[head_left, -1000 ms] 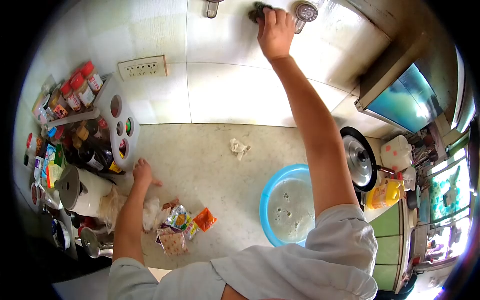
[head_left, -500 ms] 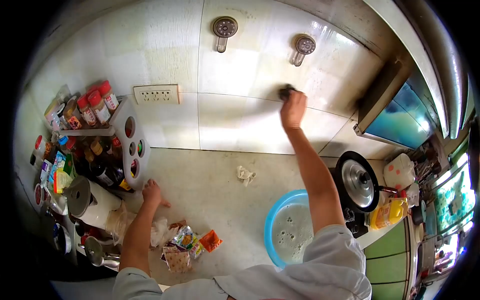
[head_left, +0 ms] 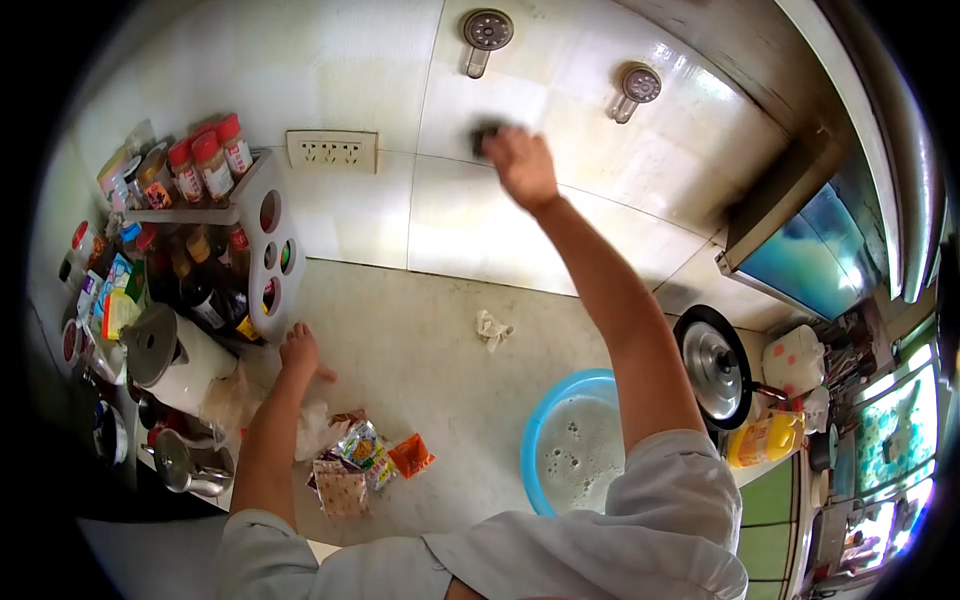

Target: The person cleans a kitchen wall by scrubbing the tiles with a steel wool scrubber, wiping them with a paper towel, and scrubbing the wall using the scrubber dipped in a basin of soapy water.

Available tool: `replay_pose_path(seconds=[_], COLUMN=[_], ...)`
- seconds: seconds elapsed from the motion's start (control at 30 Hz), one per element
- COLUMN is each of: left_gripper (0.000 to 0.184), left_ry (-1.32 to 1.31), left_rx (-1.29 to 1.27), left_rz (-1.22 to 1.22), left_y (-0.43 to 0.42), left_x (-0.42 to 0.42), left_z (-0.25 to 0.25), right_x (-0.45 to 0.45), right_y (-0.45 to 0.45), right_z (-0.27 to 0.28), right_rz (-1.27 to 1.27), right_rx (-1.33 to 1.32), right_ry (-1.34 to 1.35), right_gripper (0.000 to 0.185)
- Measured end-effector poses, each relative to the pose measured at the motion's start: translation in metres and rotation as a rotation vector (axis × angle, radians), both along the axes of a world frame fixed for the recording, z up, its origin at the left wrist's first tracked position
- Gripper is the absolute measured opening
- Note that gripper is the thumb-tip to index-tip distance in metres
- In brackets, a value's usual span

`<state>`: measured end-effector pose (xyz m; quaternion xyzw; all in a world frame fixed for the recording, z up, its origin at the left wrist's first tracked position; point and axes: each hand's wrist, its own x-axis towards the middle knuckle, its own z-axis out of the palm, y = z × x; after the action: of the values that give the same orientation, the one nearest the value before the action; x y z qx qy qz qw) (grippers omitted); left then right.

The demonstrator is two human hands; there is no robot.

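Note:
My right hand (head_left: 522, 168) is raised against the tiled wall (head_left: 480, 210), fingers closed around a dark scouring pad (head_left: 487, 139). Both hand and pad are blurred, so the pad's exact kind is hard to make out. On the countertop (head_left: 420, 340), my left hand (head_left: 300, 352) leans beside the shelf rack (head_left: 262, 245), thumb stretched out and nothing held. A blue basin (head_left: 530, 455) of cloudy, bubbly water stands under my right arm. A crumpled white cloth or tissue (head_left: 492, 330) lies near the wall.
Seasoning packets (head_left: 365, 455) lie right of my left forearm. Spice jars (head_left: 212, 165) and dark bottles fill the rack, with a kettle (head_left: 165, 350) in front. A lidded pan (head_left: 712, 365) and a yellow jug (head_left: 765, 440) stand at right. Two hooks (head_left: 488, 32) and a socket (head_left: 333, 151) are on the wall.
My right hand has moved the pad left and upward across the tiles. The left hand stays planted on the countertop. The whole view has shifted slightly.

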<state>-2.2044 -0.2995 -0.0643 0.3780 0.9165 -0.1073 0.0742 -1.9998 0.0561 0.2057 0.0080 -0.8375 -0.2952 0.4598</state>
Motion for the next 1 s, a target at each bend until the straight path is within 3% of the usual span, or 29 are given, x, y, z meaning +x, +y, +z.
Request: replay_pose_path(seconds=[0.03, 0.17, 0.23, 0.27, 0.3, 0.37, 0.5, 0.57, 0.6, 0.63, 0.7, 0.77, 0.9, 0.97, 1.0], left_gripper=[0.121, 0.127, 0.127, 0.128, 0.128, 0.129, 0.13, 0.129, 0.129, 0.127, 0.125, 0.119, 0.104, 0.088, 0.088], left_ry=[-0.017, -0.054, -0.056, -0.059, -0.058, -0.031, -0.09, -0.093, -0.091, -0.056, -0.025, -0.076, -0.078, -0.221, -0.21], left_rx=[0.0, 0.05, 0.044, 0.027, 0.032, 0.012, -0.031, -0.055, -0.056, -0.024, 0.002, 0.011, 0.07, -0.017, -0.026], left_rz=[-0.011, -0.001, 0.013, 0.014, 0.01, 0.019, 0.001, 0.004, -0.015, -0.03, -0.061, -0.008, -0.041, -0.026, -0.021], left_y=[-0.001, -0.002, 0.0, 0.0, 0.0, 0.002, 0.005, 0.004, 0.003, 0.001, -0.003, -0.002, -0.012, -0.012, -0.016], left_x=[0.003, 0.0, 0.003, 0.005, 0.005, 0.005, 0.0, 0.001, 0.002, 0.005, 0.009, 0.011, 0.016, 0.022, 0.022], left_z=[0.01, 0.009, 0.016, 0.019, 0.018, 0.012, 0.017, 0.019, 0.02, 0.022, 0.024, 0.029, 0.036, 0.049, 0.049], right_x=[0.01, 0.019, 0.017, 0.013, 0.002, -0.011, -0.005, 0.018, 0.033, 0.039, 0.072, 0.119, 0.171, 0.195, 0.202], right_y=[-0.011, 0.008, 0.007, 0.006, 0.019, -0.009, -0.031, -0.032, -0.034, -0.028, -0.055, -0.054, -0.063, -0.047, -0.048], right_z=[-0.013, 0.027, 0.056, 0.057, 0.047, 0.032, 0.052, 0.074, 0.082, 0.084, 0.112, 0.125, 0.159, 0.168, 0.171], right_rz=[-0.032, -0.146, -0.072, -0.096, -0.124, -0.023, -0.045, 0.027, 0.153, 0.421, 0.735, 1.038, 1.428, 1.815, 1.79], right_rx=[-0.02, -0.135, -0.16, -0.168, -0.241, -0.103, -0.247, -0.354, -0.473, -0.936, -1.503, -1.746, -1.977, -1.891, -1.841], right_ry=[-0.105, 0.144, 0.611, 0.539, 0.263, 0.089, 0.177, 0.486, 0.556, 0.723, 1.074, 0.814, 1.151, 0.942, 0.958], right_gripper=[0.018, 0.021, 0.022, 0.024, 0.021, 0.018, 0.018, 0.023, 0.023, 0.02, 0.012, 0.008, 0.015, 0.026, 0.03])
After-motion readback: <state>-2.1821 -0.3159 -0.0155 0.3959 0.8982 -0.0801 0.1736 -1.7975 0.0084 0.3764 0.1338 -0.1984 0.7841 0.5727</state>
